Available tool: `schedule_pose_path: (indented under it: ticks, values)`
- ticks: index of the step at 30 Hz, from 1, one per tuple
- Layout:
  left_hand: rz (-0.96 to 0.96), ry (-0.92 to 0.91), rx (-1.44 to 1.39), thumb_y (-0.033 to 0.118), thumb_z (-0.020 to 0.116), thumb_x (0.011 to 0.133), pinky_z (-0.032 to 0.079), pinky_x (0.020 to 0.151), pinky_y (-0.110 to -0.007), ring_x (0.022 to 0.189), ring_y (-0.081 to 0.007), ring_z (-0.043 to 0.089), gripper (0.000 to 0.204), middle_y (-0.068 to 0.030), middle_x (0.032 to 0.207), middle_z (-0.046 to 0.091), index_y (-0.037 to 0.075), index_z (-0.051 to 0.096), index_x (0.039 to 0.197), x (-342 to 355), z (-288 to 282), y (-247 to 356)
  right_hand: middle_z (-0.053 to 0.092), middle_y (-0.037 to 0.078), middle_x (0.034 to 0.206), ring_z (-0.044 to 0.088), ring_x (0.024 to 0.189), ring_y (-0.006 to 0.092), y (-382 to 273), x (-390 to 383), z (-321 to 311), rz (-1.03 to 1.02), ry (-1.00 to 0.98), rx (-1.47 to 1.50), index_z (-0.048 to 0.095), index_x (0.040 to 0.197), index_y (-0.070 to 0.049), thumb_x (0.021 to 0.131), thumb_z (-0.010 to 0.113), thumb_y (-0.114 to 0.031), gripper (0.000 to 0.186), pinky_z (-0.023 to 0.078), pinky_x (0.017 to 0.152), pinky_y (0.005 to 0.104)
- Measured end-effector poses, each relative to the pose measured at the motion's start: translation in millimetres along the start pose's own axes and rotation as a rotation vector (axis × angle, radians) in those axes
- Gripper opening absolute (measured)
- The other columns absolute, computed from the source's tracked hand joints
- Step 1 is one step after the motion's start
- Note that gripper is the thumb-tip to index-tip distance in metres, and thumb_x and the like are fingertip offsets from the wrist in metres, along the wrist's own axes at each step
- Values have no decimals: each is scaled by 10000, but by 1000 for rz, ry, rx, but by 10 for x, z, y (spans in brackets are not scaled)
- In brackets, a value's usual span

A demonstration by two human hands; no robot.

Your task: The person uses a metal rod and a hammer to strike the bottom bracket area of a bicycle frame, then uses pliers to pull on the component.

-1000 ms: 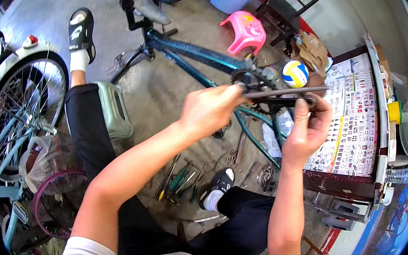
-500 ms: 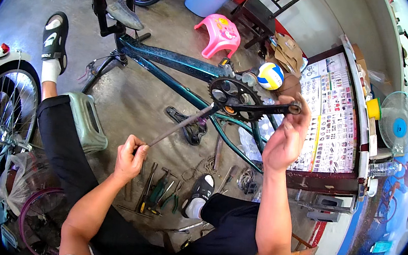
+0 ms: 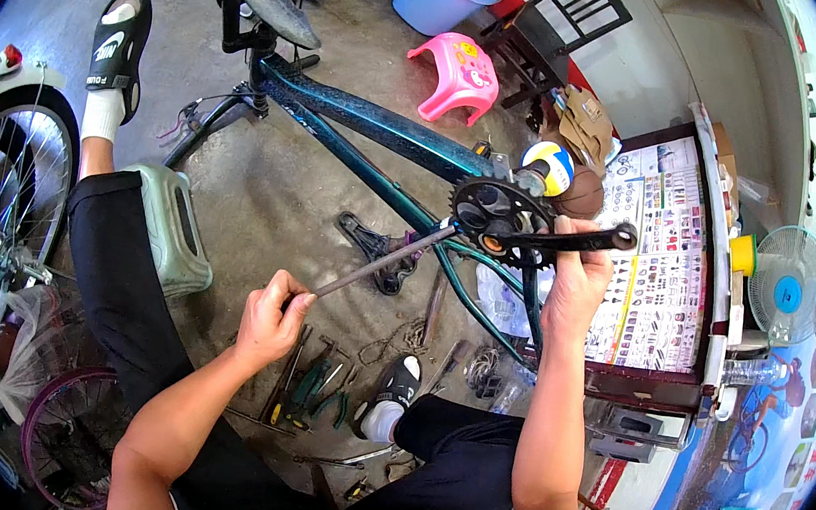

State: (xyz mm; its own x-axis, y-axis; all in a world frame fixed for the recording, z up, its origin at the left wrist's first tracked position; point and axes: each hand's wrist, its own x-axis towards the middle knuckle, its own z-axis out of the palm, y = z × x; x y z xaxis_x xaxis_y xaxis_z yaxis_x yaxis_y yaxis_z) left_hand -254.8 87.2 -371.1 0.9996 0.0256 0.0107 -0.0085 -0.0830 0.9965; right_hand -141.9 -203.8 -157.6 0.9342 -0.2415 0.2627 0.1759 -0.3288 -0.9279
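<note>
A dark teal bicycle frame (image 3: 371, 136) slants across the floor before me, its black chainring (image 3: 475, 202) at the near right end. My right hand (image 3: 576, 296) has its fingers closed round the black crank arm (image 3: 595, 240), which points right. In my left hand (image 3: 271, 324) is the near end of a long thin metal rod (image 3: 376, 268). The rod's far end meets the crank area beside the chainring; how it engages there is too small to tell. A black pedal-like part (image 3: 369, 247) lies on the floor under the rod.
Pliers (image 3: 335, 404) and several other tools lie between my feet. A green-grey plastic can (image 3: 172, 231) stands by my left leg, near a bicycle wheel (image 3: 12, 180). Beyond the frame are a pink stool (image 3: 456, 77), a ball (image 3: 551, 167) and a paper-covered cabinet (image 3: 665, 254).
My right hand has gone from open beside the crank arm's end to closed round the arm. In the picture, the frame and crank have shifted right; the left hand keeps hold of the rod.
</note>
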Motion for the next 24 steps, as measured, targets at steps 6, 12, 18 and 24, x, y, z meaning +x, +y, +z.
schedule_pose_path:
  ticks: [6, 12, 18, 24]
  values:
    - [5, 61, -12, 142, 670, 1011, 430, 520, -332, 518, -190, 546, 211, -101, 606, 568, 18, 539, 901, 55, -56, -2, 691, 41, 797, 591, 719, 87, -43, 19, -9, 2, -19, -36, 650, 871, -29, 966, 774, -153, 200, 477, 706, 249]
    - [-44, 102, -42, 164, 649, 1033, 436, 526, -318, 534, -149, 550, 233, -74, 601, 575, 24, 522, 896, 101, -88, -83, 692, 38, 813, 635, 744, 104, 5, 16, -84, -4, 0, 36, 648, 878, -28, 1021, 701, -173, 211, 499, 716, 264]
    - [-38, 122, -61, 175, 638, 1043, 437, 524, -310, 529, -135, 552, 242, -64, 596, 576, 23, 520, 897, 95, -72, -94, 689, 34, 824, 623, 744, 95, -16, -9, -76, -16, -49, -30, 638, 893, -24, 1041, 668, -169, 210, 493, 717, 256]
    - [89, 128, -33, 134, 654, 1026, 452, 525, -309, 534, -136, 569, 188, -59, 607, 587, 13, 552, 925, 112, -35, 232, 699, 124, 1054, 619, 946, 181, -86, 21, -138, -256, 11, 43, 663, 1131, 17, 1106, 431, -321, 411, 468, 893, 330]
